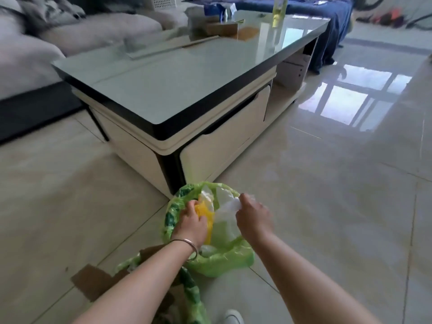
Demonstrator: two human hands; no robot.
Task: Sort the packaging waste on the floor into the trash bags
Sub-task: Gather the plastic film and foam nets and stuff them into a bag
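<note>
**Both hands in one green bag by the table corner**

Left hand [191, 219], a metal bangle [187, 247] on its wrist, reaches down into the open mouth of a light green trash bag [219, 260], its fingers curled around a piece of yellow plastic packaging [205, 218]. Right hand [253, 217], just across the bag's mouth, pinches a crumpled white plastic wrapper [230, 203] at the far rim.

Below the left forearm, nearer the person, lie one flat piece of brown cardboard [90, 282] and a second green bag [191, 293], twisted and printed with darker green patches. One white shoe toe [232, 316] shows beneath the right forearm.

The bag under the hands is thin and translucent, sitting on the glossy pale tile floor [327, 206] with its rim folded outward; white and yellow plastic fills it.

Just beyond the hands stands one low coffee table [177, 90] with a glass top and cream drawers, its corner almost touching the bag. At its far end are a blurred brown box [221, 28] and a tall clear bottle [279, 10]. A grey sofa [35, 54] runs beyond the left hand.
</note>
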